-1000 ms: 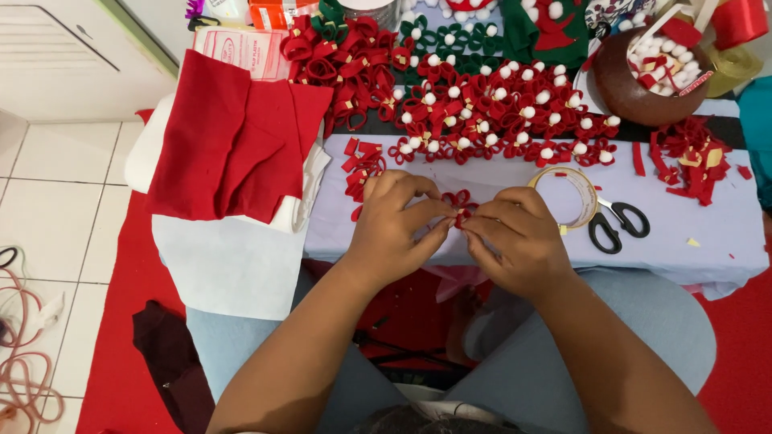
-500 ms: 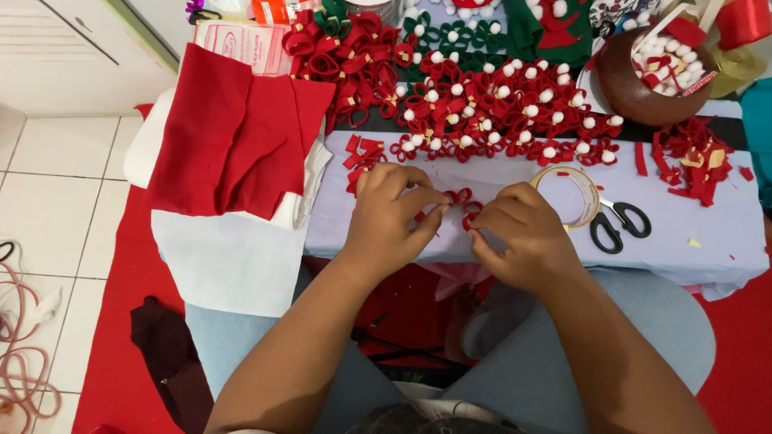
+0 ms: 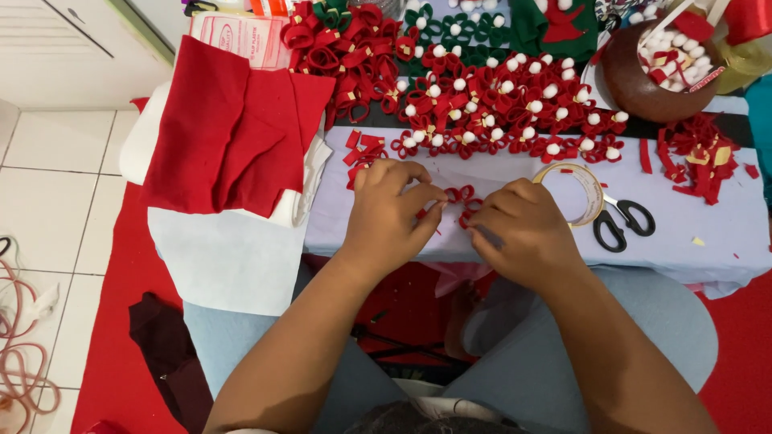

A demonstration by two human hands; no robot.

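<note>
While your left hand (image 3: 392, 213) and right hand (image 3: 519, 233) meet over the lilac work board (image 3: 498, 241), both pinch the small red felt bow (image 3: 461, 205) between their fingertips, fingers closed on it. Take the bow as reference. It lies between the two hands, just right of the left fingertips and just left of the right ones, its long axis roughly across you; neither hand is clearly nearer. Right of the bow sit the tape roll (image 3: 572, 193) and the black scissors (image 3: 624, 225). Beyond it lie finished bows with white pompoms (image 3: 498, 104). Left of it lies folded red felt (image 3: 229, 128).
</note>
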